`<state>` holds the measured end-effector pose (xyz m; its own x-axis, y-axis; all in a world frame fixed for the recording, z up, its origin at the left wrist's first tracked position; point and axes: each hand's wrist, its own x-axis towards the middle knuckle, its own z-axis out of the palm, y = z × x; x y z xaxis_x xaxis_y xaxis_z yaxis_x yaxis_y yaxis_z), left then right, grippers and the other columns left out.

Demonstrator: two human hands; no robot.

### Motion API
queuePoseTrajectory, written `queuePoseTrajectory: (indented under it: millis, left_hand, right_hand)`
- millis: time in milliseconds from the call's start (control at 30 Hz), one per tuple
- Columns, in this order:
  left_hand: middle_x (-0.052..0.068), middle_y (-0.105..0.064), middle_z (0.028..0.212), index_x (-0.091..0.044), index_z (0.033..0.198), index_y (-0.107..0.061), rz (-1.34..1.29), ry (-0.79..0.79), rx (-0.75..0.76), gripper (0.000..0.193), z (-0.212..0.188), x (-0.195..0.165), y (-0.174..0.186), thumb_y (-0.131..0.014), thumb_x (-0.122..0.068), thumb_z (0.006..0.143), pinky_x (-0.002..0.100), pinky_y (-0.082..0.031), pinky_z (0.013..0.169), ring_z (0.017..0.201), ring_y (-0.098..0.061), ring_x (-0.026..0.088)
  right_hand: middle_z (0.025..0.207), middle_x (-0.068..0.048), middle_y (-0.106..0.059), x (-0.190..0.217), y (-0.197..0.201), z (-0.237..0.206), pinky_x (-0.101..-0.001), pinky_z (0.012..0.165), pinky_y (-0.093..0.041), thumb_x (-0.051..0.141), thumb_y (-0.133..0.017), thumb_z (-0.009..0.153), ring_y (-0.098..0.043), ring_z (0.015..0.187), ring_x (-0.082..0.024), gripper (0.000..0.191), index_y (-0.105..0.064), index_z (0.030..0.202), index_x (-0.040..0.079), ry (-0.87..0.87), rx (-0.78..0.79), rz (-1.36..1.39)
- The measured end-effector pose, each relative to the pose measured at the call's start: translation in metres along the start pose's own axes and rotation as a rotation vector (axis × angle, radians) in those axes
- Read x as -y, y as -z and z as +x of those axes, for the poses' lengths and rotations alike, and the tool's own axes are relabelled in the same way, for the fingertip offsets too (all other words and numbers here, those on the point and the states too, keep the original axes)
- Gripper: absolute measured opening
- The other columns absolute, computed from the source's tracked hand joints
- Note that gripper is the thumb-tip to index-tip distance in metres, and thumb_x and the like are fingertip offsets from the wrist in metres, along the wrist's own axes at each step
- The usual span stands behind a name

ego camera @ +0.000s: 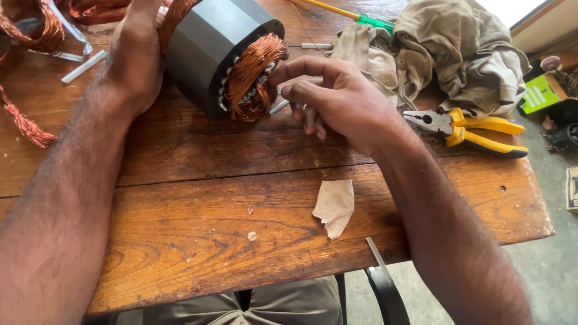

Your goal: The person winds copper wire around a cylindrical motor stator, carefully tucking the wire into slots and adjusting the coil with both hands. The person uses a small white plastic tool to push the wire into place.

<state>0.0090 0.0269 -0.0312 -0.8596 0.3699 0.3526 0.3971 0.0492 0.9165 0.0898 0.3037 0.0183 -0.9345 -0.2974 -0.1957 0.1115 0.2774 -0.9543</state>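
**Motor stator on workbench, both hands at the winding end**

A grey motor stator (211, 45) lay on its side on the wooden table (198, 241), toward the far edge, its open end turned toward the right hand. Copper winding (256, 75) bulged from that end, with pale insulation strips showing between the coils.

The left hand (135, 57) lay pressed against the stator's left flank, palm on the casing; its fingers ran out of sight behind the body, so whether they gripped could not be told.

The right hand (334, 99) was just beside the copper winding, fingers curled, thumb and forefinger pinched together at the coil edge. A thin whitish strip (279, 107) showed below the fingertips; whether the hand held it could not be determined.

Yellow-handled pliers (466, 129) lay to the right of the right wrist, touching a crumpled beige cloth (445, 51). A green-and-yellow screwdriver (355, 15) lay at the far edge, partly under the cloth. A torn scrap of tan paper (335, 206) lay near the front edge. Loose copper wire bundles (27, 123) sat at the far left.
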Motion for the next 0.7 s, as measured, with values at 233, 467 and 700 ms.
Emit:
queuePoseTrajectory:
  millis: [233,467,700]
  left_hand:
    - [0.025,-0.060,0.133,0.001,0.146,-0.044,0.034,0.015,-0.068,0.092,0.001,0.005,-0.001,-0.030,-0.079,0.101,0.051,-0.055,0.098,0.126,-0.061,0.031]
    - [0.025,-0.060,0.131,0.001,0.145,-0.044,0.080,0.035,-0.112,0.092,0.004,0.010,0.001,-0.029,-0.078,0.101,0.052,-0.055,0.097,0.125,-0.061,0.031]
    - [0.025,-0.060,0.130,0.001,0.144,-0.044,0.145,0.049,-0.141,0.091,0.001,0.017,0.002,-0.028,-0.078,0.102,0.052,-0.055,0.097,0.124,-0.061,0.032]
  right_hand:
    - [0.076,0.001,-0.068,0.003,0.002,-0.004,-0.0182,0.045,-0.050,0.019,-0.063,0.101,-0.061,0.056,-0.003,0.028,-0.070,0.127,0.013,0.055,-0.080,-0.177]
    - [0.076,0.000,-0.067,0.003,0.003,-0.006,-0.0193,0.048,-0.053,0.022,-0.064,0.101,-0.061,0.057,-0.003,0.030,-0.070,0.129,0.012,0.120,-0.042,-0.207]
    - [0.079,0.000,-0.070,-0.005,0.006,-0.005,-0.0189,0.048,-0.055,0.022,-0.060,0.103,-0.062,0.057,-0.003,0.030,-0.070,0.129,0.012,0.116,-0.062,-0.256]
